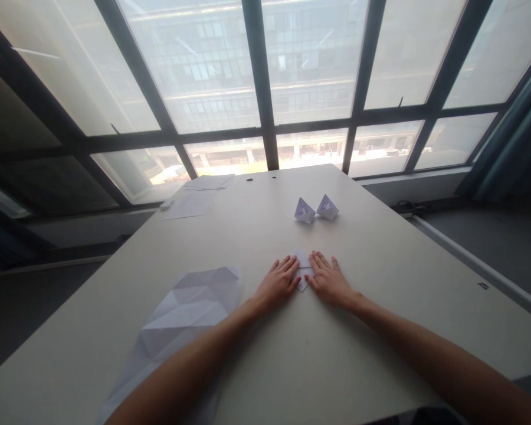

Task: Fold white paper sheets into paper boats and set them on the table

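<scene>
A small folded piece of white paper point(303, 273) lies flat on the white table, its lower end coming to a point. Over its left side rests my left hand point(281, 277), fingers stretched out and pressing down. From the other side my right hand point(330, 280) lies flat on the paper's right part, its fingers also extended. The two hands cover the paper's sides; only the middle strip shows. Beyond them stand two folded paper boats point(304, 211), side by side and almost touching.
Under my left forearm lies a large creased sheet of white paper point(190, 301). Several flat sheets point(192, 202) are at the table's far left, with a small white object point(165, 205) beside them. The table point(402, 307) reaches towards the windows. A blue curtain point(508, 130) hangs at right.
</scene>
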Tool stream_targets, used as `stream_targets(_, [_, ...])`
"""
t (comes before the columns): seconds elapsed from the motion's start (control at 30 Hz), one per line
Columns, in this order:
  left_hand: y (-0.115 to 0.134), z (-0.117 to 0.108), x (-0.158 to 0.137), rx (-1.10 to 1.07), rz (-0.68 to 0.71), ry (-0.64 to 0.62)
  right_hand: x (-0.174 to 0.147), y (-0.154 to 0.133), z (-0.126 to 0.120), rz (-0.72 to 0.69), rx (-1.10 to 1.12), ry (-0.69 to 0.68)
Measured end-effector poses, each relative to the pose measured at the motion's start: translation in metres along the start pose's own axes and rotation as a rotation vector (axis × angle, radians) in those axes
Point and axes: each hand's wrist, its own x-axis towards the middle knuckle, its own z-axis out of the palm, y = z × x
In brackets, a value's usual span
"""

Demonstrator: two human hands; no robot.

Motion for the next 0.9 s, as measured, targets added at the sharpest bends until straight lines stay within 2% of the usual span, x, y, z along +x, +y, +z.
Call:
stream_targets(0.4, [-0.004,0.0,0.0,-0.06,-0.009,0.0,0.01,0.008,-0.004,-0.059,0.177,0.112])
stream_targets(0.7, [-0.004,0.0,0.0,-0.053,-0.002,-0.003,0.009,0.011,-0.004,-0.113,0.17,0.153])
stream_targets(0.9, [-0.004,0.0,0.001,-0.07,-0.01,0.004,0.011,0.015,-0.009,-0.146,0.198,0.269])
